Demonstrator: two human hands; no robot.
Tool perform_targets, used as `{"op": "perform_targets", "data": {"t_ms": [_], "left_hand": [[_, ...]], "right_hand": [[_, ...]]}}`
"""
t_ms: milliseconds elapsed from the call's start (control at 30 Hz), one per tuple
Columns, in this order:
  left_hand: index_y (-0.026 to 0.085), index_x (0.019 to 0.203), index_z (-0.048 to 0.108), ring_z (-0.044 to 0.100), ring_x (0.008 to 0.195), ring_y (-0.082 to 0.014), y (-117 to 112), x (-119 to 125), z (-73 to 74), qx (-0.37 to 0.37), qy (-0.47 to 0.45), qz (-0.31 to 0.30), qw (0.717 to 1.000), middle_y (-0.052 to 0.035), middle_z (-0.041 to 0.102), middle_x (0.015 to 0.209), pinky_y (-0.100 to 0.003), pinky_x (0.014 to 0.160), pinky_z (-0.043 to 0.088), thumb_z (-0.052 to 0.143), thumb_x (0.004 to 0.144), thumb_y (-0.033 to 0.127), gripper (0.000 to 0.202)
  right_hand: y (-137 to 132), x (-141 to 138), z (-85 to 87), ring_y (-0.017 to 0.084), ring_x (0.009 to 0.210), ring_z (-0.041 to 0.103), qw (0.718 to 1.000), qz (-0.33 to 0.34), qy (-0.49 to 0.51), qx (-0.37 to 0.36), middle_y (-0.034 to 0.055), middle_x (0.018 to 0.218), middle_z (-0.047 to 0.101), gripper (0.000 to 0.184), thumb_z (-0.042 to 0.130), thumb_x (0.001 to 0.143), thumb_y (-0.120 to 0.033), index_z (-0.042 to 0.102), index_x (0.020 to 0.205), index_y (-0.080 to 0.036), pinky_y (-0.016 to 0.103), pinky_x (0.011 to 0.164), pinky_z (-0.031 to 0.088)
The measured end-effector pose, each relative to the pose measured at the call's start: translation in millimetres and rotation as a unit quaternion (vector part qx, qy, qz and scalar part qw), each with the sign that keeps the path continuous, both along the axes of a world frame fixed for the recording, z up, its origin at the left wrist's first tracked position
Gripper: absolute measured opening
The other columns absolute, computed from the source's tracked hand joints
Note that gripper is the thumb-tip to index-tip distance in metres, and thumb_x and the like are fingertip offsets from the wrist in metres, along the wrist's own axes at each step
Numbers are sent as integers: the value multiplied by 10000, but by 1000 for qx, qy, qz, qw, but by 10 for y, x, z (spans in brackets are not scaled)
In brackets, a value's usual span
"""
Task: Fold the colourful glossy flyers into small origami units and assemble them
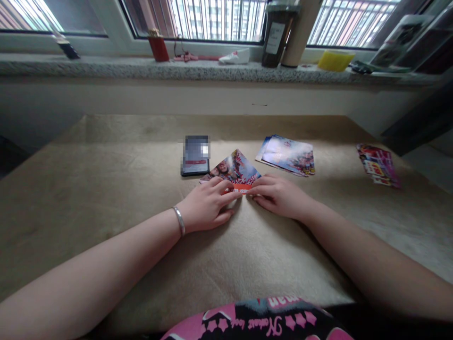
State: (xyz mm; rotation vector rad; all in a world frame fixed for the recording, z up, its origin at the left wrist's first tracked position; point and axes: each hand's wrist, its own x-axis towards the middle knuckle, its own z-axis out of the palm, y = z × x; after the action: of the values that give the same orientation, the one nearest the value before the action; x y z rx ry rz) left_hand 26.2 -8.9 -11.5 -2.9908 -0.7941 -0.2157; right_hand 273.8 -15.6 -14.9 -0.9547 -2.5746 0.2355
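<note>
A colourful printed sheet [235,171] lies on the beige table [106,179], folded to a point at its near edge. My left hand [207,205], a silver bangle on its wrist, presses curled fingers on the sheet's near left part. My right hand [279,196] pinches the near right part, and the fingertips of both hands almost meet at the sheet's red lower edge. A dark phone [195,156] lies just beyond the left hand.
A small stack of printed sheets [288,155] lies right of the folded one, and another printed sheet [378,165] rests near the table's right edge. The windowsill [106,68] behind holds a red cup [158,47], a dark jar [276,35] and a yellow box [335,60].
</note>
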Motion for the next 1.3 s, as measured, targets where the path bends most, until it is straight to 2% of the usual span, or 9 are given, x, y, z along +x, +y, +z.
{"op": "perform_targets", "data": {"t_ms": [300,467,667,933,1300], "left_hand": [[249,1287,476,408,1108,-271,44,-25,-87,-13,-9,19,1000,-84,475,1225,-448,993,349,463,865,397,447],[268,1299,465,417,1104,-272,43,-9,-66,-21,-3,21,1000,-87,480,1206,-455,983,348,461,866,396,452],[288,1296,474,432,1083,-266,29,30,-23,-35,-14,35,999,-81,497,1177,-452,967,352,468,861,371,443],[242,1246,518,442,1094,-270,70,-24,-23,-28,-9,7,1000,-94,504,1214,-463,980,361,475,867,375,404],[204,1120,570,473,1128,-232,158,-141,19,-69,-26,-43,996,-86,526,1231,-435,1024,376,468,874,258,272]], "right_hand": [[-2,-110,-15,186,864,561,997,1,-63,51,87,934,649,292,440,890,-191,684,1048,-209,307,750,459],[1,-108,-24,192,895,542,995,-3,-86,58,77,969,635,356,440,868,-156,642,1147,-244,311,754,444],[15,-104,-36,194,875,525,993,-4,-94,69,72,980,626,363,461,851,-164,631,1159,-255,313,744,432],[24,-78,-51,203,944,528,995,3,-84,58,71,1009,626,375,461,831,-135,626,1150,-243,319,759,442],[21,-60,-98,194,919,530,995,0,-81,60,72,1010,631,362,467,825,-122,644,1117,-241,315,750,441]]}}
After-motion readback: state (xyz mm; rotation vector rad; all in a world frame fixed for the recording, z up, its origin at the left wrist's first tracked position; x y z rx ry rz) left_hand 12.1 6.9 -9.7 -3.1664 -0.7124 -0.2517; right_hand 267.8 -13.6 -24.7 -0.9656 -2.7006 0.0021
